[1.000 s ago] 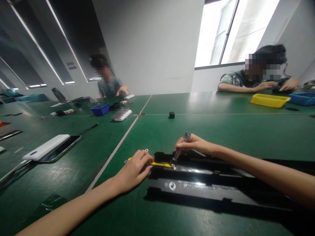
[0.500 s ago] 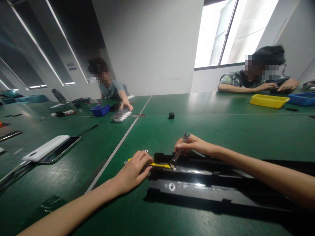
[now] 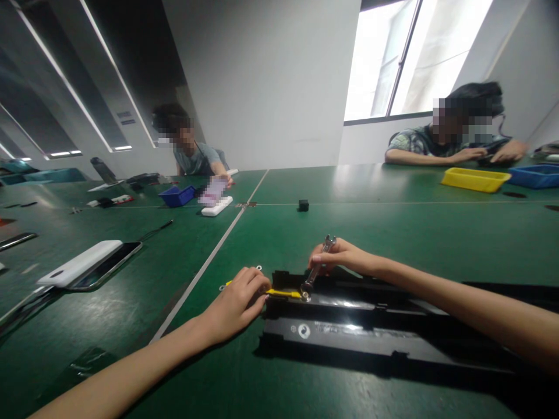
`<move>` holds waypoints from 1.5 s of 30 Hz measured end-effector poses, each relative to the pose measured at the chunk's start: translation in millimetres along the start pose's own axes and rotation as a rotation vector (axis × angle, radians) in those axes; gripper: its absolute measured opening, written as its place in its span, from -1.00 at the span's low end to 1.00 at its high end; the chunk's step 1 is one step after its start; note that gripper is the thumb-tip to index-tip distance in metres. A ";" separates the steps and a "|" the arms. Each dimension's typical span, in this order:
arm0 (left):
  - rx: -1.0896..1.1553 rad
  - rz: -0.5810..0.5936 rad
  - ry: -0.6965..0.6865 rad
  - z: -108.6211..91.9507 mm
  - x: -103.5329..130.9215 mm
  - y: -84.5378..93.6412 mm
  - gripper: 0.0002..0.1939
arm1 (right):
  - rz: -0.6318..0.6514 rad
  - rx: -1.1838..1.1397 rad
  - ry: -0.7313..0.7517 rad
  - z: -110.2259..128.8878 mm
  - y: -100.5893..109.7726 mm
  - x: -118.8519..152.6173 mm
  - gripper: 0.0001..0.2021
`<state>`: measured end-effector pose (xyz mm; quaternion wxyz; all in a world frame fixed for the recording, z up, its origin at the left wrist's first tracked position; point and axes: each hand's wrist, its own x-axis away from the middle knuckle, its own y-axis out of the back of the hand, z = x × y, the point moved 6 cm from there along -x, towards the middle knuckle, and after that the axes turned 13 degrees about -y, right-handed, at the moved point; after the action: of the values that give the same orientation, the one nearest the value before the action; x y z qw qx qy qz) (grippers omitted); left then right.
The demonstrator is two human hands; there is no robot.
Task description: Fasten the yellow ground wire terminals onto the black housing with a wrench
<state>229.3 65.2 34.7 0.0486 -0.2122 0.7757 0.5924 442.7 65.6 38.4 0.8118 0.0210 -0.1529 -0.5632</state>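
The right hand [image 3: 338, 261] is closed around the upper shank of a small metal wrench [image 3: 315, 269], whose free end pokes up past the knuckles while its working end slants down and toward the left hand, meeting a fastener on the near end of a long black part [image 3: 371, 326]. Gripping high on the handle gives the hand leverage over that fastener, and the forearm lies along the part, which probably steadies it.

The left hand [image 3: 238, 302] sits just beside the part's end, fingers curled shut over the handle of a yellow tool [image 3: 283, 293]. The yellow shaft runs away from the hand, level with the desk [image 3: 384, 233], and its tip reaches the same fastener from the side, likely to hold it from turning while the wrench works. A couple of small metal washers [image 3: 260, 267] lie on the desk just beyond this hand's knuckles, within easy reach.

Well off to the left hand's outer side rest a white power bank [image 3: 81, 263] and a dark phone [image 3: 107, 265], touching one another. Far ahead of the right hand stands a small black block [image 3: 303, 205], and farther still other people are seated at the desk's far edge near a blue bin [image 3: 177, 195] and a yellow tray [image 3: 474, 178].
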 end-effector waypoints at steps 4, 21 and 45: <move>0.001 -0.014 -0.006 -0.1 0.3 1.0 -0.85 | -0.003 -0.012 -0.008 0.1 -0.2 0.3 -0.69; 0.016 -0.004 -0.009 -0.1 0.5 0.6 -0.84 | -0.002 -0.018 0.004 -1.9 1.5 -1.8 -0.67; -0.002 0.001 -0.007 -0.9 0.3 0.8 -0.84 | -0.015 -0.019 0.029 0.4 0.5 -1.2 -0.70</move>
<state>228.9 64.5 35.6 0.0511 -0.2097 0.7751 0.5938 442.6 67.0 38.5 0.8097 0.0224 -0.1357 -0.5705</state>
